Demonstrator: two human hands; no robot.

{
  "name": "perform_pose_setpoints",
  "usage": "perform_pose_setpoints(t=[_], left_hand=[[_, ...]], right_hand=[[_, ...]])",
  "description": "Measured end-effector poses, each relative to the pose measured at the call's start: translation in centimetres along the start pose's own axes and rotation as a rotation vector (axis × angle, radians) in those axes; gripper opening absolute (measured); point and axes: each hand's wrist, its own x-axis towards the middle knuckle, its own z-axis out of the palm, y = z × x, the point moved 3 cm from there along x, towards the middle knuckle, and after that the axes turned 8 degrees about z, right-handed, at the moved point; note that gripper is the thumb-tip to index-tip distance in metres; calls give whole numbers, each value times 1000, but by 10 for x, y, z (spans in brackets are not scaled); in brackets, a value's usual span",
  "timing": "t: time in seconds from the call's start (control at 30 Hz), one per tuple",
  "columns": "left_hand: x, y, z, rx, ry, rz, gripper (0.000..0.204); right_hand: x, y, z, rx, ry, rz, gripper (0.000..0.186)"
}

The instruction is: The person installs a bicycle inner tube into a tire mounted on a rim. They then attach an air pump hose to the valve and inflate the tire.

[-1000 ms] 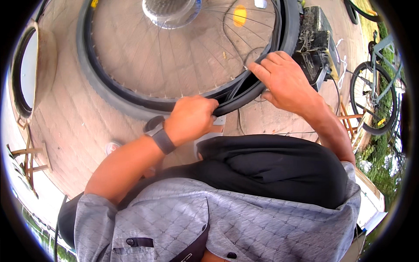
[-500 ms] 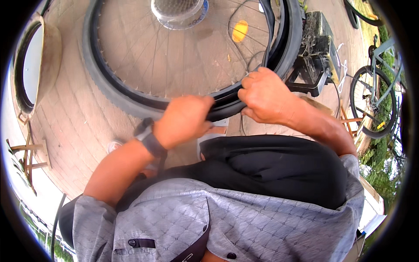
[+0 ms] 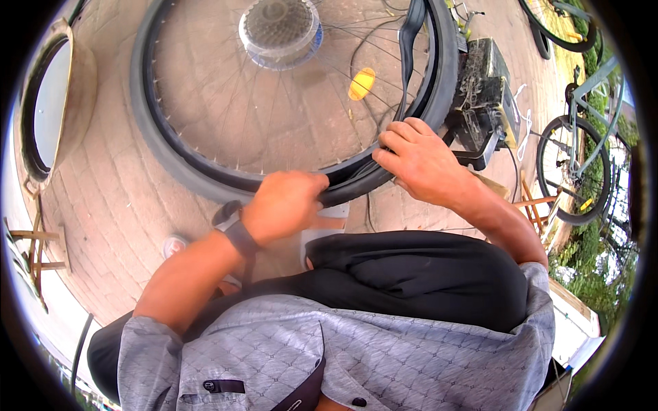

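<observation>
A bicycle wheel (image 3: pixel 154 123) with a black tire (image 3: pixel 188 179) lies before me, its toothed cassette (image 3: pixel 274 27) at the hub. A dark inner tube (image 3: pixel 409 41) hangs loose inside the right side of the rim and runs down under my right hand (image 3: pixel 421 161). That hand's fingers are curled over the tube at the tire's near right edge. My left hand (image 3: pixel 284 205), slightly blurred and wearing a dark wristband, is closed at the near edge of the tire. Its fingertips are partly hidden. Between the hands, the tire's inner side gapes from the rim.
A yellow reflector (image 3: pixel 362 83) sits among the spokes. Right of the wheel stands a grimy black machine (image 3: pixel 486 96) with cables. A round metal basin (image 3: pixel 68 123) is at the left, above a wooden stool (image 3: pixel 41 250). Another bicycle (image 3: pixel 576 161) stands far right.
The wheel appears turned slightly, its reflector now lower and further left. My right hand's fingers have loosened from a tight fist. The tube's loose stretch has shifted left.
</observation>
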Motion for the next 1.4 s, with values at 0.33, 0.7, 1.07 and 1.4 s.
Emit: perform_pose_setpoints(t=[0.33,0.7,1.07,1.4], left_hand=[[-19,-24,-15,138,-71,32,23],[3,-10,28,113,7,22,30],[-13,-36,22,141,-28,0,23],[-23,-61,17,183,-138,-8,18]], right_hand=[[-3,-6,31,26,29,-13,42],[10,-25,22,67,-70,-22,37],[-2,16,15,-40,42,43,36],[-7,15,53,-21,-136,15,28]])
